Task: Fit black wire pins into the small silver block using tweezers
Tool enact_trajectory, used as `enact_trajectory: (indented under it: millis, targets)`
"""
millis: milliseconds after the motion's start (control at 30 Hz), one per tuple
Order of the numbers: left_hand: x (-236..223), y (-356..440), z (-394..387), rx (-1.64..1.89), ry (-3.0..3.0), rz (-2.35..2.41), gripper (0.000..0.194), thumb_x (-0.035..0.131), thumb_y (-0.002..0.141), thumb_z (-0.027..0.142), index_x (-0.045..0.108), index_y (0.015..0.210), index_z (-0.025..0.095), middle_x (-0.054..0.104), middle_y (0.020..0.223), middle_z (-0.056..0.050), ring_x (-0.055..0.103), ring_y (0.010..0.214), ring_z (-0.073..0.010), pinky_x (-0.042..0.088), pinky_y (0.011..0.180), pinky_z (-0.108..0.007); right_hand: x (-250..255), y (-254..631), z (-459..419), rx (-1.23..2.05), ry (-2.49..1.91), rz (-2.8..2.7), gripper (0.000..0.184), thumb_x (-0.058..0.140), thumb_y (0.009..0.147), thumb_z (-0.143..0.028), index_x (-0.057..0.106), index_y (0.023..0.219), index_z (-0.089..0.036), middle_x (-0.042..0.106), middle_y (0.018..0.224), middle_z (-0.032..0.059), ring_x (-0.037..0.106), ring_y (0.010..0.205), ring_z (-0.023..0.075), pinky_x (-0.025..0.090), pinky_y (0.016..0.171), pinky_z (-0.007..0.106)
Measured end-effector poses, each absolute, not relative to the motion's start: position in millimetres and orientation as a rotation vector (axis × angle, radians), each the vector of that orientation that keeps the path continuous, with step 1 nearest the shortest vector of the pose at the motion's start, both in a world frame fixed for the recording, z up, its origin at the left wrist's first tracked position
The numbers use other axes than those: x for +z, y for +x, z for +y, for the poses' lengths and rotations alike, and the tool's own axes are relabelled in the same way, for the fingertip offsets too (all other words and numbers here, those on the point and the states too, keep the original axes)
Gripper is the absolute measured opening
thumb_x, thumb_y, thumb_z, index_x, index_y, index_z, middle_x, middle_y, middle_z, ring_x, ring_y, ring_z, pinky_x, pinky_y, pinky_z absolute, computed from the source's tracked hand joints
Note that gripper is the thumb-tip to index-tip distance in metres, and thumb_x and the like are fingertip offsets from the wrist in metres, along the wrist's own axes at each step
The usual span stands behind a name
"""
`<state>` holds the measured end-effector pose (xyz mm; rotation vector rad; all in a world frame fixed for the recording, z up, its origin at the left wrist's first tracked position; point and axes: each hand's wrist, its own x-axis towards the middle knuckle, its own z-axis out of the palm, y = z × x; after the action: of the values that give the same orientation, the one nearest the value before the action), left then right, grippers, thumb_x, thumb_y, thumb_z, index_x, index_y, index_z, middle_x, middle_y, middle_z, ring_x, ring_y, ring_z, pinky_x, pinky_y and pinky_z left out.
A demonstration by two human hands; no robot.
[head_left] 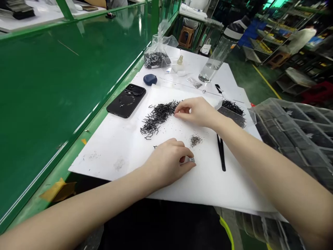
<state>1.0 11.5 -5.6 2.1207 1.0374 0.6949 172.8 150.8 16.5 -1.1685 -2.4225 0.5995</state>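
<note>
My left hand (169, 161) rests on the white sheet (205, 184), thumb and index finger pinching a small grey block (191, 159). My right hand (196, 110) is at the right edge of a pile of small black fork-shaped pieces (160, 116). Its thumb and forefinger are closed together; whatever may be between them is too small to make out. Between the hands lies a little heap of tiny metallic bits (195, 140). Black tweezers (221, 152) lie under my right forearm. A clear tray (231, 113) with more black pieces stands beyond that forearm.
A black phone (126, 100) and a dark blue rounded object (150, 79) lie at the left. Farther back are a bag of black pieces (156, 59) and a tilted-looking clear bottle (215, 59). Compartment boxes (293, 128) stand at right; a green conveyor (65, 69) runs along the left.
</note>
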Motion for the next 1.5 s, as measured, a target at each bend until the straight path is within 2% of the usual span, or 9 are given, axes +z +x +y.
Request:
enact_trajectory:
  millis: [167,300,400,467,667,833,1100,1300,1500]
  targets:
    - [-10,2,12,0.784,2.052,1.025,0.012,0.079,0.083,0.025,0.082,0.092,0.018,0.070,0.078,-0.004,0.061,0.070,-0.0166,0.050,0.067,-0.029,18,181,147,0.594,-1.204,-2.321,0.008,0.068,0.084,-0.025,0.072,0.082,-0.019,0.069,0.080,0.0039,0.058,0.073,0.0170,0.046,0.072,0.033]
    - [-11,1,14,0.862,1.953,1.018,0.015,0.081,0.080,0.028,0.082,0.092,0.020,0.073,0.085,-0.005,0.064,0.068,-0.0146,0.053,0.068,-0.028,31,195,130,0.678,-1.245,-2.126,0.012,0.063,0.094,-0.033,0.064,0.092,-0.021,0.071,0.097,0.0064,0.066,0.086,0.0188,0.049,0.066,0.030]
    - [-6,0,13,0.883,1.882,1.007,0.015,0.079,0.080,0.028,0.081,0.092,0.020,0.077,0.092,-0.005,0.068,0.074,-0.0154,0.057,0.074,-0.029,39,208,100,0.801,-1.244,-1.962,0.014,0.057,0.101,-0.036,0.057,0.096,-0.022,0.072,0.085,0.0035,0.066,0.071,0.0149,0.050,0.057,0.027]
    - [-1,-2,13,0.866,1.849,0.994,0.014,0.078,0.081,0.027,0.080,0.093,0.020,0.079,0.093,-0.004,0.071,0.079,-0.0161,0.057,0.077,-0.028,40,215,78,0.839,-1.231,-1.885,0.015,0.063,0.099,-0.034,0.059,0.091,-0.022,0.071,0.079,0.0011,0.058,0.055,0.0098,0.050,0.053,0.025]
    - [15,-8,15,0.792,1.782,1.030,0.019,0.075,0.082,0.028,0.082,0.099,0.023,0.080,0.087,0.000,0.065,0.063,-0.0122,0.056,0.063,-0.024,24,222,40,0.878,-1.124,-1.730,0.011,0.076,0.089,-0.023,0.069,0.098,-0.025,0.075,0.078,-0.0001,0.066,0.058,0.0112,0.057,0.051,0.023]
    - [25,-8,12,0.770,1.405,0.935,0.021,0.075,0.084,0.024,0.082,0.104,0.020,0.081,0.098,-0.003,0.075,0.083,-0.0155,0.063,0.077,-0.022,20,219,34,0.961,-1.030,-1.729,0.008,0.076,0.088,-0.020,0.076,0.092,-0.028,0.078,0.082,0.0010,0.071,0.064,0.0131,0.057,0.049,0.022]
    - [11,-7,16,0.794,1.141,0.791,0.025,0.077,0.088,0.018,0.077,0.114,0.021,0.081,0.104,-0.006,0.078,0.095,-0.0172,0.065,0.084,-0.022,19,215,23,0.864,-0.797,-1.828,0.039,0.075,0.082,-0.005,0.079,0.106,-0.036,0.075,0.101,0.0023,0.073,0.090,0.0201,0.064,0.075,0.037]
    - [11,-12,22,0.842,0.992,0.823,0.015,0.086,0.082,0.018,0.079,0.094,0.023,0.082,0.098,-0.001,0.080,0.092,-0.0147,0.064,0.086,-0.015,22,210,18,0.897,-0.829,-1.756,0.044,0.076,0.080,0.000,0.078,0.107,-0.035,0.077,0.093,-0.0018,0.073,0.084,0.0185,0.062,0.073,0.036]
    - [10,-14,23,0.824,0.944,0.830,0.019,0.087,0.082,0.020,0.083,0.100,0.027,0.082,0.101,-0.002,0.079,0.099,-0.0171,0.064,0.088,-0.016,24,206,11,0.854,-0.884,-1.759,0.039,0.076,0.083,-0.005,0.080,0.104,-0.037,0.079,0.096,-0.0031,0.075,0.087,0.0195,0.063,0.074,0.037]
